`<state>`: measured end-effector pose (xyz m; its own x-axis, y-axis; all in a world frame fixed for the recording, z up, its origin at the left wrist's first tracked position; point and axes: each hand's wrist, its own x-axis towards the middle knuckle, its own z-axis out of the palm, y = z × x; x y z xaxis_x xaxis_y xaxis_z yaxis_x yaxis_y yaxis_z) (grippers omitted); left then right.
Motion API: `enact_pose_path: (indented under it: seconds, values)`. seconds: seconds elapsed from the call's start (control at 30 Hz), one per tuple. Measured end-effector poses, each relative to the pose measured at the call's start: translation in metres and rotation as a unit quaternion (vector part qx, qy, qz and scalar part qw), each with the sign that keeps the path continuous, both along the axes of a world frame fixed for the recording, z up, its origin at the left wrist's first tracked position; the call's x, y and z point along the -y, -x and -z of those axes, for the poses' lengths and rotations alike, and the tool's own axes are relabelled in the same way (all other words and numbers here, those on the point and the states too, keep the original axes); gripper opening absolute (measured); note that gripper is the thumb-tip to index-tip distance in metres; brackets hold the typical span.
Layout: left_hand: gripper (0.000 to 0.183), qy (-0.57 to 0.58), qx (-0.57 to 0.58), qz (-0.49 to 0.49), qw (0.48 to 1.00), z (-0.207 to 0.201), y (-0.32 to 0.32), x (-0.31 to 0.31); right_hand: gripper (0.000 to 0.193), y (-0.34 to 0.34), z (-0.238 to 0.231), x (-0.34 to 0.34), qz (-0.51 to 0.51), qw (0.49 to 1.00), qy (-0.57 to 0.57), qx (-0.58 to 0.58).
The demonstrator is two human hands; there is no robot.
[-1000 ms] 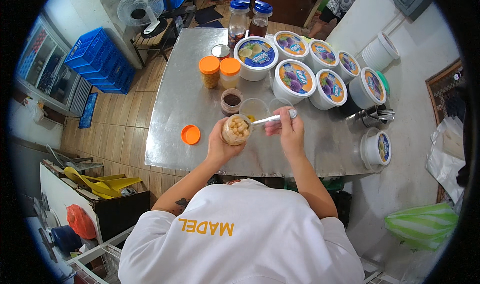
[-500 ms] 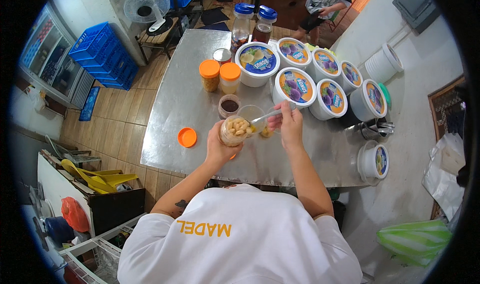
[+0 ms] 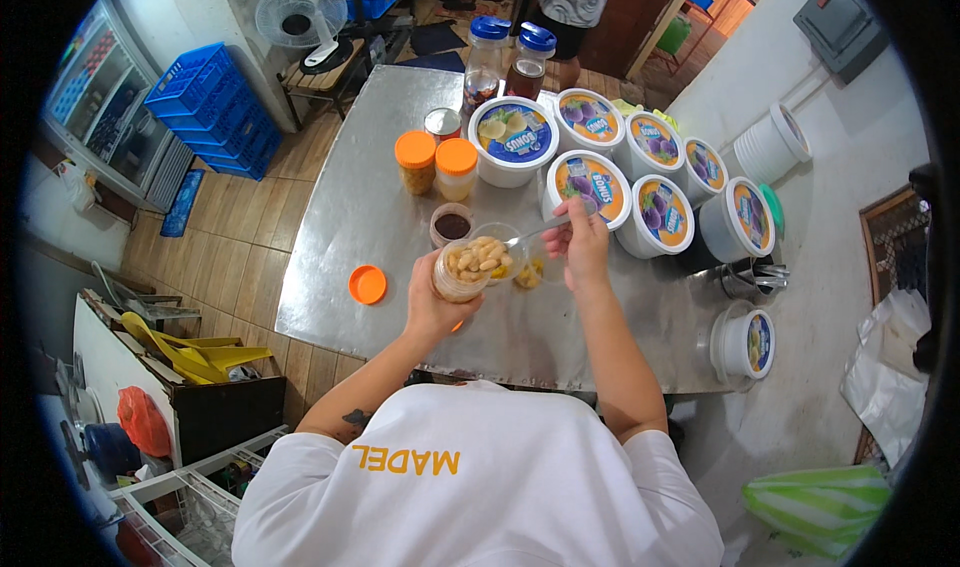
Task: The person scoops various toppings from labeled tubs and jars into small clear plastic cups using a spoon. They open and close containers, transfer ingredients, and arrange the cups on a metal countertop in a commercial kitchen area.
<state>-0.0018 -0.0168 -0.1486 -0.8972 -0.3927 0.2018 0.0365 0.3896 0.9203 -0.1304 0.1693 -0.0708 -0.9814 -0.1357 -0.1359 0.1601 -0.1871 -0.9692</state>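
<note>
My left hand (image 3: 430,302) is wrapped round a clear jar of pale beans (image 3: 474,260), tilted to the right. Between the thumb and fingers of my right hand (image 3: 587,247) is a metal spoon (image 3: 545,229), its bowl end at the jar's mouth. Just behind and beside the jar stands a clear plastic cup (image 3: 497,232), partly hidden by it. Another clear cup with yellow pieces (image 3: 529,273) sits near my right hand. An open jar with dark contents (image 3: 453,224) stands behind the bean jar. An orange lid (image 3: 368,285) lies to the left.
Two orange-lidded jars (image 3: 436,157), a can (image 3: 442,123) and two blue-topped pitchers (image 3: 508,57) stand farther back on the metal table (image 3: 330,207). Several white tubs (image 3: 590,189) crowd the right side, near a metal holder of utensils (image 3: 750,280). Another person (image 3: 570,2) stands beyond the table.
The bean jar has tipped further toward the clear cup, and the spoon has stayed at its mouth. The other person has moved left beyond the table.
</note>
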Motion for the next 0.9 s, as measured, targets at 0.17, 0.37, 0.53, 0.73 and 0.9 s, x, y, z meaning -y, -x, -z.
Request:
enact_pose_path:
  seconds: [0.17,0.37,0.53,0.73,0.9]
  values:
    - [0.075,-0.027,-0.018,0.013,0.999,0.010,0.001,0.003,0.040,0.014,0.006,-0.015,0.027,0.999,0.029,0.011]
    - [0.075,-0.040,-0.004,0.010,0.999,0.014,-0.006,0.002,0.033,0.014,0.020,-0.020,0.063,0.991,-0.085,-0.084]
    - [0.075,-0.015,0.010,0.020,1.000,0.024,-0.018,0.008,0.015,-0.015,0.033,-0.003,-0.092,0.810,-0.302,-0.495]
    - [0.071,-0.003,0.017,0.034,0.999,0.030,-0.032,0.008,0.008,-0.034,-0.012,-0.013,-0.061,0.840,-0.241,-0.482]
    - [0.072,0.013,0.013,0.059,0.998,0.018,-0.032,-0.005,0.008,-0.079,-0.053,-0.020,-0.089,0.923,-0.120,-0.354]
